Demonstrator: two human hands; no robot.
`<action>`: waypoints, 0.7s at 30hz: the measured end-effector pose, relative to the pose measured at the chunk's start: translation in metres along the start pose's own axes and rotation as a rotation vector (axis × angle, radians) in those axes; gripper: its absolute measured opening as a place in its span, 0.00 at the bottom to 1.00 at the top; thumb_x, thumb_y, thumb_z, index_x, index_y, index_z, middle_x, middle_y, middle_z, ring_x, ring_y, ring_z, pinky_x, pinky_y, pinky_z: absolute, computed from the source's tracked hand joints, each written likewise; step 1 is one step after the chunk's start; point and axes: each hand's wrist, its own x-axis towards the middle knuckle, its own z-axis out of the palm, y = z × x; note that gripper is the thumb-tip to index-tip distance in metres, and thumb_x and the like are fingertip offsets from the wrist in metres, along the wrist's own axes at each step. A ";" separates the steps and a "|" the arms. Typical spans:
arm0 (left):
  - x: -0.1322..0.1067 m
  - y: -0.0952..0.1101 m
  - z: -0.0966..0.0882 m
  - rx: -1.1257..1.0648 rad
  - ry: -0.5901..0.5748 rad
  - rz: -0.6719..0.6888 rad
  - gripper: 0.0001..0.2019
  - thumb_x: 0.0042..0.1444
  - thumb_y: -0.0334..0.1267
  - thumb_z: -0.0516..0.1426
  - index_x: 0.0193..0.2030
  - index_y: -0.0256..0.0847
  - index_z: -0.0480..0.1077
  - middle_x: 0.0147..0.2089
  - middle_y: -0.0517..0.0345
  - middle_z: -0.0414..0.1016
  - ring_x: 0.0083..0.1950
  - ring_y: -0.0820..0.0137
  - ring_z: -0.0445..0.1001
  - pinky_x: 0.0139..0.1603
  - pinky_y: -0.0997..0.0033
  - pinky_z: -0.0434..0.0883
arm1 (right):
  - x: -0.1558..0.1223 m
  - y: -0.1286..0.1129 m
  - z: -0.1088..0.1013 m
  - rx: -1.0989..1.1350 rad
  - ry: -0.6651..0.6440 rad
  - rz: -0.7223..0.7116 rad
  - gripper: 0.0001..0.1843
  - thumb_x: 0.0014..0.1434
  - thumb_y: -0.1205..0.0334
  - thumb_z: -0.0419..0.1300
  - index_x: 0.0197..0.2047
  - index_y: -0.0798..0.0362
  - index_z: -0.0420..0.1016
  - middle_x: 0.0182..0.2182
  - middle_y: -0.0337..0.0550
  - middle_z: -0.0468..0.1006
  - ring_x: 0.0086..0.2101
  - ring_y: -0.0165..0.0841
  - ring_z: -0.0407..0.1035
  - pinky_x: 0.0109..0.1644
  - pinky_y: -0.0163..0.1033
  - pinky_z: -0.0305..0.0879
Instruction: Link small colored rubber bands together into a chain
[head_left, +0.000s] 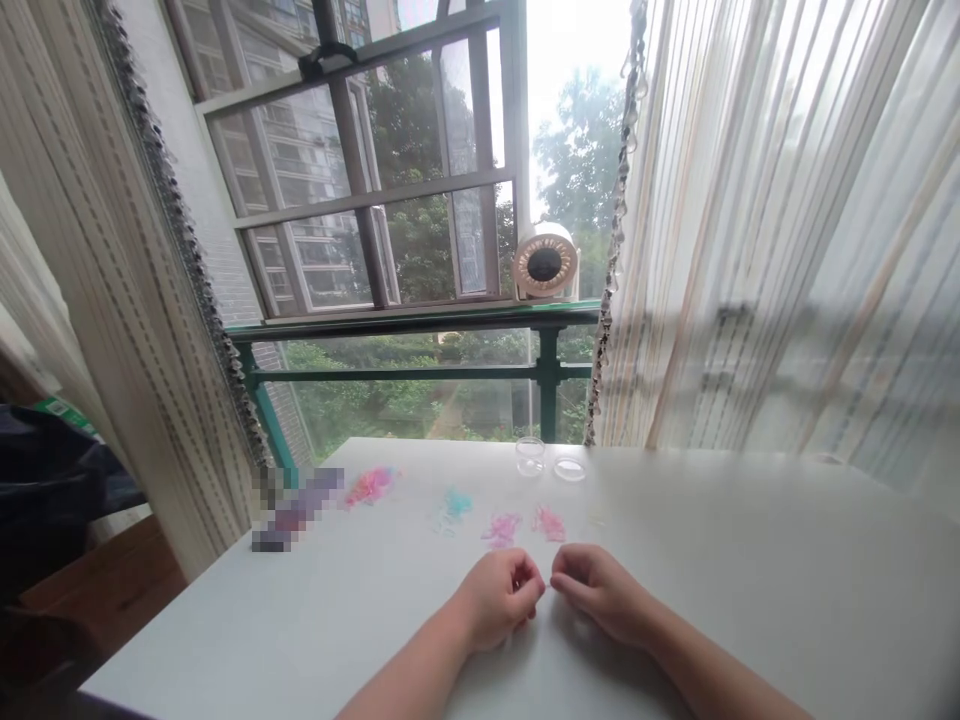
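Note:
My left hand (504, 600) is closed in a pinch low over the white table (300, 620). Facing it, fingertips almost meeting, my right hand (604, 592) is pinched shut too. A faint, thin bit shows between the fingertips, too small to name. Just beyond the hands lie a purple-pink pile of small pieces (502, 529) and a coral-pink pile (550, 523). Farther left is a turquoise pile (456, 503), its loose bits spreading toward me. A larger mixed pile (371, 486) of pink, orange and purple pieces sits near the table's left edge.
A clear round container (530, 457) and a clear shallow lid or dish (569, 469) stand at the back edge. A pixelated purplish object (300, 512) lies at the left edge. Behind are a green railing (405, 374), a white fan (546, 262) and curtains (735, 250).

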 end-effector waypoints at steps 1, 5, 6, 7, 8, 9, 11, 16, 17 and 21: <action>0.000 -0.001 0.000 -0.002 0.000 -0.005 0.10 0.53 0.43 0.52 0.33 0.37 0.65 0.22 0.60 0.68 0.21 0.75 0.65 0.22 0.76 0.59 | 0.000 0.000 0.000 0.011 -0.004 0.001 0.08 0.54 0.63 0.53 0.25 0.55 0.63 0.18 0.34 0.61 0.22 0.25 0.55 0.26 0.32 0.51; 0.001 -0.003 0.001 -0.009 0.005 -0.002 0.10 0.53 0.43 0.51 0.33 0.37 0.65 0.23 0.60 0.68 0.20 0.75 0.64 0.22 0.76 0.59 | -0.001 0.001 0.000 0.033 -0.017 0.003 0.07 0.54 0.63 0.53 0.26 0.55 0.63 0.18 0.34 0.62 0.21 0.25 0.55 0.25 0.32 0.51; 0.001 -0.003 0.001 -0.010 0.004 0.003 0.10 0.53 0.43 0.51 0.33 0.37 0.65 0.22 0.60 0.68 0.20 0.75 0.64 0.22 0.76 0.59 | -0.001 0.001 0.000 0.036 -0.022 0.005 0.07 0.54 0.63 0.53 0.26 0.55 0.64 0.18 0.34 0.62 0.21 0.25 0.55 0.25 0.32 0.50; 0.000 -0.003 0.001 -0.011 0.005 0.007 0.10 0.53 0.43 0.51 0.33 0.37 0.65 0.22 0.60 0.68 0.20 0.75 0.64 0.21 0.77 0.59 | -0.001 0.002 -0.001 0.036 -0.027 0.005 0.07 0.54 0.63 0.53 0.26 0.55 0.64 0.18 0.34 0.62 0.21 0.25 0.55 0.25 0.32 0.50; 0.000 -0.003 0.001 -0.013 0.006 0.012 0.10 0.53 0.43 0.51 0.33 0.37 0.65 0.22 0.60 0.68 0.20 0.75 0.64 0.21 0.77 0.59 | -0.001 0.002 -0.001 0.034 -0.031 0.002 0.07 0.54 0.63 0.53 0.26 0.56 0.64 0.18 0.34 0.62 0.21 0.25 0.55 0.25 0.32 0.50; 0.000 -0.003 0.000 -0.014 0.007 0.016 0.10 0.53 0.43 0.51 0.33 0.37 0.66 0.22 0.61 0.68 0.20 0.75 0.64 0.21 0.77 0.59 | -0.001 0.002 -0.002 0.032 -0.035 -0.003 0.07 0.54 0.63 0.53 0.26 0.56 0.64 0.18 0.34 0.63 0.21 0.24 0.55 0.25 0.32 0.50; -0.001 -0.003 0.000 -0.014 0.009 0.020 0.11 0.53 0.43 0.51 0.34 0.37 0.66 0.22 0.61 0.68 0.20 0.76 0.64 0.21 0.77 0.59 | -0.001 0.003 -0.003 0.035 -0.047 -0.011 0.06 0.54 0.64 0.53 0.27 0.56 0.64 0.19 0.34 0.63 0.21 0.24 0.55 0.25 0.31 0.50; -0.002 -0.001 0.000 0.015 0.014 0.046 0.10 0.53 0.42 0.52 0.33 0.37 0.66 0.23 0.60 0.69 0.21 0.76 0.64 0.22 0.77 0.59 | -0.002 0.003 -0.004 0.039 -0.056 -0.018 0.07 0.55 0.63 0.53 0.27 0.56 0.65 0.19 0.34 0.62 0.22 0.24 0.53 0.25 0.32 0.50; -0.002 -0.001 0.000 0.033 0.020 0.061 0.09 0.53 0.42 0.52 0.33 0.37 0.66 0.23 0.60 0.69 0.21 0.77 0.63 0.22 0.77 0.59 | -0.002 0.003 -0.004 0.035 -0.054 -0.020 0.07 0.55 0.63 0.53 0.27 0.56 0.65 0.20 0.34 0.62 0.22 0.25 0.53 0.25 0.32 0.50; 0.000 -0.005 -0.005 0.130 0.061 0.113 0.09 0.54 0.40 0.52 0.32 0.37 0.67 0.24 0.60 0.70 0.23 0.77 0.62 0.24 0.77 0.59 | -0.002 0.004 -0.004 0.031 -0.056 -0.014 0.07 0.55 0.63 0.53 0.27 0.56 0.65 0.20 0.34 0.61 0.23 0.25 0.53 0.26 0.32 0.50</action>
